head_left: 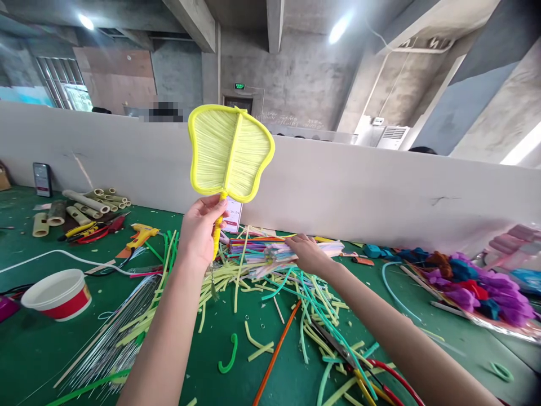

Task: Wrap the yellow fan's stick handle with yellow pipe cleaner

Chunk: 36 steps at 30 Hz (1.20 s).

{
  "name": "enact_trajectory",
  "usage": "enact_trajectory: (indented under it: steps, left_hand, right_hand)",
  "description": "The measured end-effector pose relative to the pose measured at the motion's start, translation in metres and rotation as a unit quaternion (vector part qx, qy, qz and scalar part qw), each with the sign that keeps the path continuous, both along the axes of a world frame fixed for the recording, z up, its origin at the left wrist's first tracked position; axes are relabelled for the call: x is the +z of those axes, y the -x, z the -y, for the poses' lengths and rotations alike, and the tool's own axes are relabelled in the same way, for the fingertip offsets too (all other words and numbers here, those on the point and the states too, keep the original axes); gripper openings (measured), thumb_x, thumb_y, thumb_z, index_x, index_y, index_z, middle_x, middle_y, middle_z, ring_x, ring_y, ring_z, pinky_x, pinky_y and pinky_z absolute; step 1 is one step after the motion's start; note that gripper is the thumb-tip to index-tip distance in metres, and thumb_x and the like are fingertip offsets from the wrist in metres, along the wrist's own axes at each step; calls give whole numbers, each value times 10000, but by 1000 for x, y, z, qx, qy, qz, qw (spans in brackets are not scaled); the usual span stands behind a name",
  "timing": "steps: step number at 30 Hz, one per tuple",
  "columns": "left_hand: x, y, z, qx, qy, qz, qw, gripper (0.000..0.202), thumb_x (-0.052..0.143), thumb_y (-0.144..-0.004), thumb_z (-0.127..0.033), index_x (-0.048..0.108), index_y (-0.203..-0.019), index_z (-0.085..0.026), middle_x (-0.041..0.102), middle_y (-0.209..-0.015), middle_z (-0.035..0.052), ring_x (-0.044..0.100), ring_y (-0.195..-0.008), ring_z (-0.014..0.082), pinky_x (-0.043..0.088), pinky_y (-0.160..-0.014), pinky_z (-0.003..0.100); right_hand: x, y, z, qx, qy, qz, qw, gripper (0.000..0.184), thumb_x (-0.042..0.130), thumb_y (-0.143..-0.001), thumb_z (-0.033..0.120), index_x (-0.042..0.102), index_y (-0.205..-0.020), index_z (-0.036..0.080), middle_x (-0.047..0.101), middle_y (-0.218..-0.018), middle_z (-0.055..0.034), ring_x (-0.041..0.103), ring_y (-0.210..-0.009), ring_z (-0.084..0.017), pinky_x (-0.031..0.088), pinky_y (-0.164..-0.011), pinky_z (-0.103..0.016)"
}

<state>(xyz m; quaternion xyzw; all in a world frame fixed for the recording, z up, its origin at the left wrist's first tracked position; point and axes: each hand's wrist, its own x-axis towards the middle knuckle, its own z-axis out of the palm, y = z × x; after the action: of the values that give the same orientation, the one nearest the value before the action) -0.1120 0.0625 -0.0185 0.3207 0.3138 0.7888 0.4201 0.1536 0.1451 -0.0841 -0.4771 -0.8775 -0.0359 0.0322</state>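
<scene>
My left hand (200, 225) is closed round the thin stem of a yellow leaf-shaped piece (230, 152) made of pipe cleaner and pale fibres, and holds it upright above the green table (262, 383). My right hand (308, 254) rests on a bundle of mixed-colour pipe cleaners (262, 248) lying at the table's middle, fingers curled over its end. Cut bits of yellow, green and teal pipe cleaner (304, 316) lie scattered under both arms.
A white and red paper bowl (59, 293) stands at the left. Behind it lie bamboo tubes (84, 203), pliers, a yellow glue gun (141, 234) and a phone (42, 179). Silver wires (110, 338) lie at front left. Purple and blue fluffy pieces (477, 282) pile at right. A grey partition (380, 192) backs the table.
</scene>
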Motion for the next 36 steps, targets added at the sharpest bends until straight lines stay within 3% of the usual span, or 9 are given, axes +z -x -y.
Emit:
enact_trajectory:
  steps: [7, 17, 21, 25, 31, 34, 36]
  left_hand:
    - [3, 1, 2, 9, -6, 4, 1000, 372, 931, -512, -230, 727, -807, -131, 669, -818, 38, 589, -622, 85, 407, -443, 161]
    - [6, 3, 3, 3, -10, -1, 1000, 393, 918, -517, -227, 694, -822, -125, 661, -801, 33, 572, -612, 80, 397, -445, 153]
    - [4, 4, 3, -6, 1, -62, 998, 352, 892, -569, -222, 653, -812, -136, 601, -728, -19, 436, -492, 23, 283, -381, 137]
    - [0, -8, 2, -49, 35, -119, 991, 290, 859, -630, -245, 625, -756, -131, 454, -601, -79, 280, -426, 2, 209, -358, 145]
    - [3, -39, 9, -121, 25, -118, 985, 385, 873, -615, -251, 543, -790, -162, 500, -715, -64, 374, -494, 11, 274, -401, 135]
    - [3, -49, 12, -72, 26, -135, 988, 425, 879, -636, -297, 537, -861, -180, 571, -768, -44, 504, -564, 41, 400, -474, 147]
    - [2, -52, 13, -18, 15, -158, 987, 447, 881, -643, -327, 543, -897, -184, 635, -846, -8, 621, -697, 93, 505, -597, 185]
  right_hand:
    - [17, -6, -1, 40, -28, -79, 996, 342, 548, -826, 25, 586, -1120, 195, 690, -1094, -102, 625, -1056, -245, 409, -830, -282]
    - [18, -19, 0, 47, -30, -183, 982, 215, 642, -834, 216, 534, -1018, 245, 710, -994, -46, 670, -841, -213, 399, -648, -236]
    - [18, -20, -4, 15, -55, -207, 977, 266, 640, -796, 224, 478, -1006, 232, 702, -944, -87, 663, -789, -250, 374, -599, -251]
    - [23, -11, 0, -3, -90, -236, 968, 264, 567, -793, 204, 417, -1009, 231, 673, -801, -70, 641, -687, -262, 355, -551, -255]
    - [30, 14, 17, 37, -142, -264, 953, 313, 498, -734, 127, 391, -1008, 236, 654, -838, -64, 640, -701, -257, 412, -568, -275]
    - [30, 21, 21, 51, -183, -276, 942, 338, 482, -702, 96, 408, -1004, 228, 659, -908, -96, 647, -798, -276, 460, -631, -310]
    - [28, 22, 23, 54, -214, -287, 932, 365, 474, -688, 77, 424, -1021, 220, 661, -965, -121, 642, -881, -296, 487, -698, -348]
